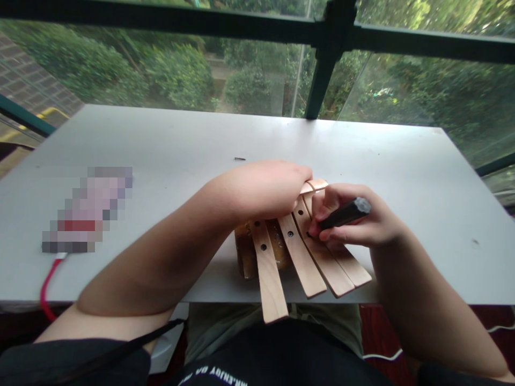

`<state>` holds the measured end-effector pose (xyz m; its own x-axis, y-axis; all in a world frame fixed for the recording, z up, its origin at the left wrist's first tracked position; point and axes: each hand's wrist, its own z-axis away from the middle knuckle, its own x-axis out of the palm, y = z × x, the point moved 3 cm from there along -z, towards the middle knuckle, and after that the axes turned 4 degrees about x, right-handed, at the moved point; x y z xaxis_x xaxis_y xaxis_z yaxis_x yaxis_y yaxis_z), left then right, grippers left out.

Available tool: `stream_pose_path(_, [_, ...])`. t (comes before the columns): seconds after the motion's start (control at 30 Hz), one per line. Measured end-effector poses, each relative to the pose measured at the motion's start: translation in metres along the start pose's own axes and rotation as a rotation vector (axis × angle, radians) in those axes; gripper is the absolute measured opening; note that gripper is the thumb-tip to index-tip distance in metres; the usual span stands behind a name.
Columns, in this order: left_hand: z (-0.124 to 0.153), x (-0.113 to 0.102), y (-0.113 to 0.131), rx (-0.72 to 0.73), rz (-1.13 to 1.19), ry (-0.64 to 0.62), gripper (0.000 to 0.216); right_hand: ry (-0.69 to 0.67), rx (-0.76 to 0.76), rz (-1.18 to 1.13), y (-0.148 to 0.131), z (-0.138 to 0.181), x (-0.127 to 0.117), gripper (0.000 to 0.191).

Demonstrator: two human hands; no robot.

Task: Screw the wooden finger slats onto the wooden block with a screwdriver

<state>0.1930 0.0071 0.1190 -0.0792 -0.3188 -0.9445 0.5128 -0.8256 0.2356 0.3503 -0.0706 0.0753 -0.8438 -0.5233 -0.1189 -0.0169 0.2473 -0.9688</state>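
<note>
Several pale wooden slats (274, 289) fan out over a brown block (244, 252) at the table's near edge. Dark holes run along the slats, and a screw head (290, 234) sits in one of them. My left hand (265, 185) is closed over the far part of the slats, its fingers mostly hidden behind the palm. In my right hand (354, 209) is a screwdriver (345, 213) with a dark, thick handle, pinched between closed fingers and slanting down to a hole in a right-hand slat. Its tip is hidden by the fingertips.
A small screw (240, 158) lies on the white table (177, 139) beyond my left hand. At the left is a blurred-out phone-like object (94, 201) with a red cable (47, 289) running off the near edge. Dark-framed windows (322, 59) stand behind the table.
</note>
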Motion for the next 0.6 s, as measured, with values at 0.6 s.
stream_pose_path(0.6, [-0.0024,-0.0018,0.0007,-0.026,0.064,-0.042,0.022,0.039,-0.087,0.030,-0.0048,0.0004,0.0038,0.027])
